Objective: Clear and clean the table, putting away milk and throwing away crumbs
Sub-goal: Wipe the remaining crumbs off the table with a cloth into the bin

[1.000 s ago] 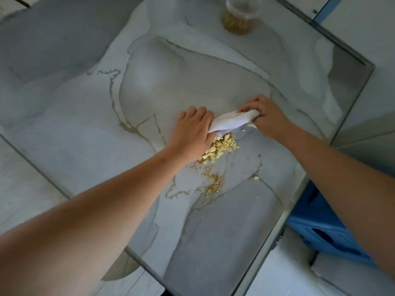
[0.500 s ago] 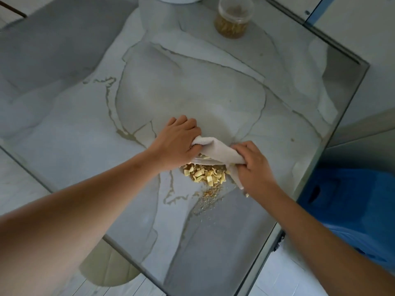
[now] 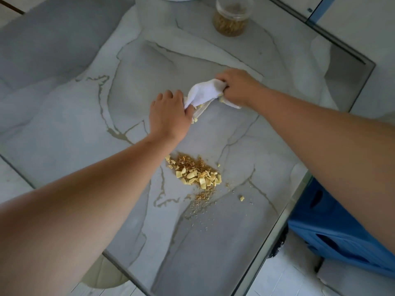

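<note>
- The left hand (image 3: 168, 114) lay knuckles-up over the marble-patterned table (image 3: 64, 124), its fingers (image 3: 166, 96) curled and pinching the near end of a white cloth (image 3: 203, 92).
- The right hand (image 3: 237, 87) gripped the cloth's far end, fingers (image 3: 222, 79) curled round the bunched fabric.
- The cloth stretched between the two hands; whether it touched the table could not be told.
- A few yellow bits (image 3: 195, 120) clung at the cloth's lower edge, by the left hand.
- The crumbs (image 3: 196, 174) sat in a heap on the table nearer the person, apart from the cloth, with fine grains trailing toward the near edge.
- One stray piece (image 3: 241, 198) lay just right of the heap.
- A clear jar (image 3: 232, 17) of brown contents stood at the table's far side.
- A blue crate (image 3: 333, 227) stood on the floor beside the table's right edge.
</note>
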Tool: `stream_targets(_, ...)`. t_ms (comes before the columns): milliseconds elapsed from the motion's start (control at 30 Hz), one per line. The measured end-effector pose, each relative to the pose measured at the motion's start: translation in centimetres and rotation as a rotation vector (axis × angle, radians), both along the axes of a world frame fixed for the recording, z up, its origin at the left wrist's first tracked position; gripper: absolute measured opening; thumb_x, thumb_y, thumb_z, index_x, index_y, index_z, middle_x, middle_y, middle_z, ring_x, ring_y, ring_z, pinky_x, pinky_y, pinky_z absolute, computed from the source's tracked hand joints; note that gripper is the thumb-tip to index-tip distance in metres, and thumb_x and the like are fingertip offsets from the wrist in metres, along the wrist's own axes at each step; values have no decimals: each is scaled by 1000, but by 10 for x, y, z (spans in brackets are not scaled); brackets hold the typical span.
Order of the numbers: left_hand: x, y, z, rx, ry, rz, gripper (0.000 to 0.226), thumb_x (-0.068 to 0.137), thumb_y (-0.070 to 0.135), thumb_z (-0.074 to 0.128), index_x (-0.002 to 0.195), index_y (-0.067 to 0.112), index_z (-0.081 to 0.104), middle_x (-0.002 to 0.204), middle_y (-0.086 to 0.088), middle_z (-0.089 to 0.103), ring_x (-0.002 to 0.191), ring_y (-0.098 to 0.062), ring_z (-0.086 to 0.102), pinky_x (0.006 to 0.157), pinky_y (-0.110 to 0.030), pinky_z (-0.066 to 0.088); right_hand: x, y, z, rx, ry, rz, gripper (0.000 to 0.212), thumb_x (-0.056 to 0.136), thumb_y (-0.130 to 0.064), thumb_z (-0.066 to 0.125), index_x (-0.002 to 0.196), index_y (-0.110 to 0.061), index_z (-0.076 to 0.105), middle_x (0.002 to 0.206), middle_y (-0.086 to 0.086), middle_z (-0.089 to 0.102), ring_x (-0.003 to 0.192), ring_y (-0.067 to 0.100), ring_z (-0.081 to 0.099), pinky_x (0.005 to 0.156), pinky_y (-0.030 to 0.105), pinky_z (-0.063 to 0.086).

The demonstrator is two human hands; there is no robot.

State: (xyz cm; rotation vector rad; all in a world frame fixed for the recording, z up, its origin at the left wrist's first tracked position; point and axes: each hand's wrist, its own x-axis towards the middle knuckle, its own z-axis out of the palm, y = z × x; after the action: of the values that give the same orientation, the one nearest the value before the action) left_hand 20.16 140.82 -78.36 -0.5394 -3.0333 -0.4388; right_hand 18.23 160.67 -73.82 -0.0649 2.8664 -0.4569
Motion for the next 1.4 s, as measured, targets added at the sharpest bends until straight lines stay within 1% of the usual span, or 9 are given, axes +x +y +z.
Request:
stream_targets(133, 27, -10, 4, -59, 38, -265, 32, 91, 40, 45, 96, 12, 59, 88, -5, 52, 83, -24, 48, 74, -35, 36, 83, -13, -25, -117, 123, -119, 28, 78, 1, 50, 102, -4, 64, 101, 19, 55, 92, 37, 55, 68, 30, 33)
stream_targets(267, 34, -22, 14, -109, -24, -523, 38, 86, 44, 39, 90, 13, 61, 81, -1, 51, 78, -23, 52, 70, -33, 37, 137, -8, -18, -241, 17, -64, 39, 80, 9, 47, 111, -8, 65, 101, 6, 54, 86, 23, 53, 66, 28, 35)
stream_targets(400, 9, 2, 31, -38, -22, -374, 31, 91, 39, 45, 99, 10, 54, 87, -5, 52, 76, -30, 56, 59, -33, 33, 85, 24, 5, -256, 132, -59, 37, 73, 1, 46, 102, -4, 68, 97, 16, 57, 84, 30, 56, 66, 31, 37)
stream_targets(533, -24, 41, 36, 53, -36, -121, 28, 96, 33, 50, 109, 9, 48, 106, -13, 56, 86, -41, 59, 59, -37, 33, -10, 61, 20, -91, 241, 26, 37, 70, -2, 48, 101, -3, 70, 100, 22, 59, 91, 37, 59, 74, 41, 48)
stream_targets(700, -71, 98, 26, 82, 10, -110, 28, 94, 23, 53, 117, 8, 48, 115, -15, 49, 93, -41, 55, 62, -39, 34, -96, 97, 22, 214, 242, 60, 31, 84, -3, 51, 107, -7, 71, 115, 19, 59, 104, 36, 57, 72, 31, 38)
stream_targets(800, -91, 125, 19, 33, 26, -174, 39, 92, 21, 54, 129, 11, 48, 121, -17, 44, 104, -37, 49, 68, -39, 35, -106, 126, 0, 285, 253, 19, 30, 88, -4, 50, 112, -6, 67, 120, 22, 54, 111, 39, 50, 77, 38, 41)
stream_targets(1033, -98, 155, 8, -43, -7, -423, 57, 88, 17, 54, 144, 25, 43, 128, -12, 44, 112, -35, 44, 86, -42, 38, -49, 185, -40, 125, 251, -77, 32, 84, 3, 48, 114, -2, 59, 118, 22, 51, 104, 39, 48, 80, 42, 40)
stream_targets(1200, -88, 172, 4, -104, -33, -558, 64, 90, 12, 51, 149, 31, 36, 154, 0, 36, 138, -28, 33, 104, -39, 26, 38, 174, -45, 15, 350, -189, 26, 87, -7, 47, 110, -1, 57, 103, 18, 54, 89, 32, 51, 67, 31, 31)
stream_targets(1400, -56, 155, 7, -75, -147, -829, 67, 90, 9, 52, 151, 26, 33, 160, 0, 30, 147, -23, 27, 119, -37, 19, 139, 109, -46, 116, 370, -420, 25, 91, -19, 48, 113, -8, 52, 95, 8, 55, 76, 23, 52, 57, 36, 46)
